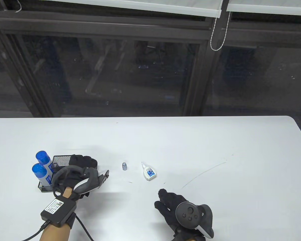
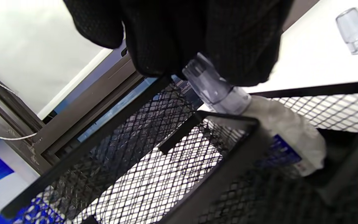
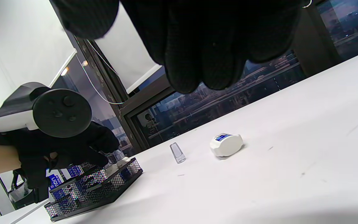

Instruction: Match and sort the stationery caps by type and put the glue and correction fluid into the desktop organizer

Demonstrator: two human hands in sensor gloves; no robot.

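While the two blue-capped glue bottles (image 1: 43,168) stand upright in the mesh organizer (image 1: 61,160) near the desk's (image 1: 215,140) left edge, a small capped bottle (image 2: 259,124), probably correction fluid, is being lowered into a compartment by the left hand (image 1: 82,163), whose fingertips (image 2: 204,40) are pinched round its clear cap. Such a bottle is judged light and rigid, its smooth cap slippery and liable to pull off, so the ribbed collar or body would be the safer hold. Nearer the desk's middle, a loose clear cap (image 1: 124,166) stands upright, and just right of it an uncapped white bottle (image 1: 148,172) lies on its side, nozzle toward the far edge; it is best taken across its flat body. The right hand (image 1: 175,208) hovers open near the front edge, holding nothing. Only the left wrist view reveals the pinched bottle, hidden under the glove in the table view; the right wrist view shows the organizer's low front tier.
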